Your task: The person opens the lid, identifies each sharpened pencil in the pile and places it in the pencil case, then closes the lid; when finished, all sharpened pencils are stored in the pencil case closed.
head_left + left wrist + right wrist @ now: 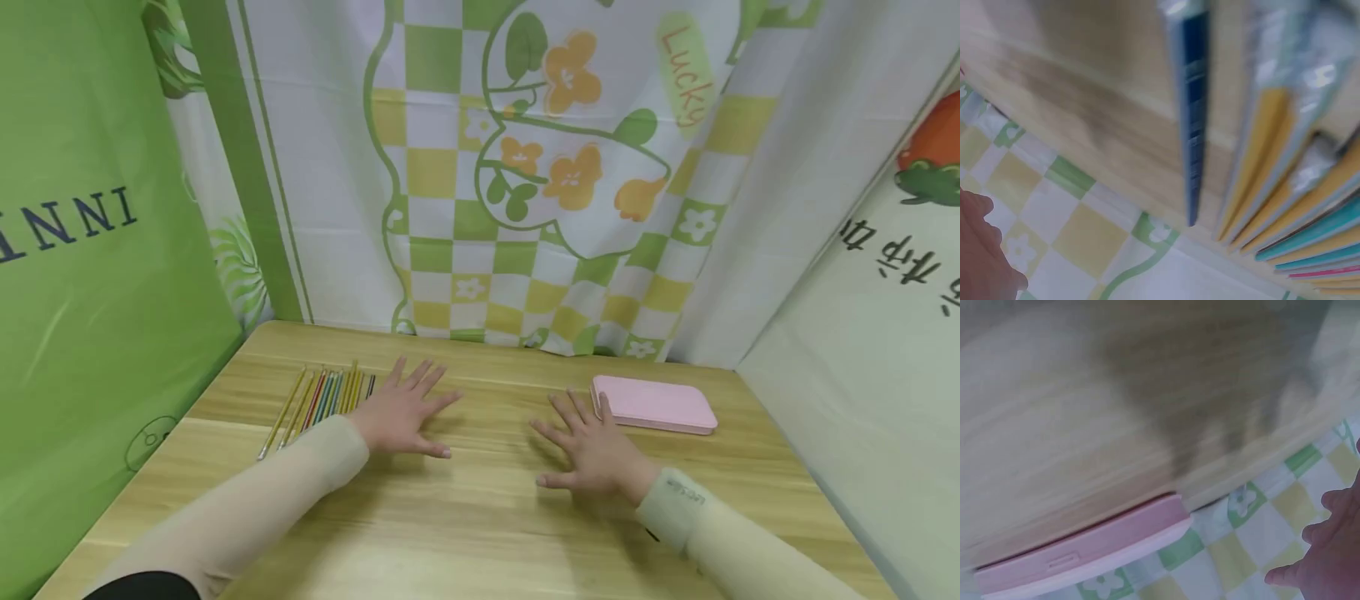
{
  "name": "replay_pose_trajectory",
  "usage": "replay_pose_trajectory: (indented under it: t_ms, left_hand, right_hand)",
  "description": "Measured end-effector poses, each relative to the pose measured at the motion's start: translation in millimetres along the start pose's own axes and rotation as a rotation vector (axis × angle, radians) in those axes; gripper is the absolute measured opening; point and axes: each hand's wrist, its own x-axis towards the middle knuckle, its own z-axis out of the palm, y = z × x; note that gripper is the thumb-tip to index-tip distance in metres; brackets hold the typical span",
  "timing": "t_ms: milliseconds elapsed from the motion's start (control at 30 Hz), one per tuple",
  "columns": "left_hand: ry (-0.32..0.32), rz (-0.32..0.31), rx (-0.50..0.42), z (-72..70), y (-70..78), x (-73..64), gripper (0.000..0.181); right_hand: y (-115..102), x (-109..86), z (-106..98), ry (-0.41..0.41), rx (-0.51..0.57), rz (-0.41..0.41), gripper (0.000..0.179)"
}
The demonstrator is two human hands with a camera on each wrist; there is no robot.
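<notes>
My left hand, palm down with fingers spread, is over the table just right of a row of slim pencils. They lie side by side in yellow, red, teal and dark colours; the hand and sleeve cover part of the row. A dark blue pencil with printed lettering shows close up in the left wrist view. On the other side, my right hand is also spread and holds nothing. One of its fingertips overlaps the left end of a closed pink case in the head view.
The wooden table ends at a checked curtain along the back. A green panel borders it on the left, a white one on the right. A short dark mark shows beside the right cuff.
</notes>
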Motion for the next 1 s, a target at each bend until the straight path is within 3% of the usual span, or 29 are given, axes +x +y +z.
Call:
replay_pose_trajectory:
  t_ms: [267,433,533,667,767,1000]
  left_hand:
    - [-0.018,-0.009,0.061,-17.1,4.7,28.2,0.100]
    - [0.004,-0.041,0.037,-20.5,6.0,53.2,0.099]
    - [-0.014,-0.078,-0.013,-23.2,11.8,64.9,0.099]
    - [-0.008,-0.118,-0.152,-24.4,22.6,76.4,0.096]
    - [0.008,-0.141,-0.310,-16.3,28.9,84.7,0.094]
    - [-0.018,-0.231,-0.757,1.6,52.3,108.3,0.091]
  right_hand:
    - [17.4,-2.2,-12.1,-0.017,0.095,0.109,0.084]
    - [33.6,-7.3,-16.0,-0.016,0.129,0.184,0.080]
    - [45.7,-13.6,-15.7,-0.017,0.150,0.226,0.079]
    - [61.2,-26.1,-15.9,-0.014,0.215,0.289,0.078]
    - [72.2,-34.7,-15.0,-0.014,0.277,0.340,0.075]
    - [107.0,-51.9,-5.8,0.015,0.333,0.489,0.073]
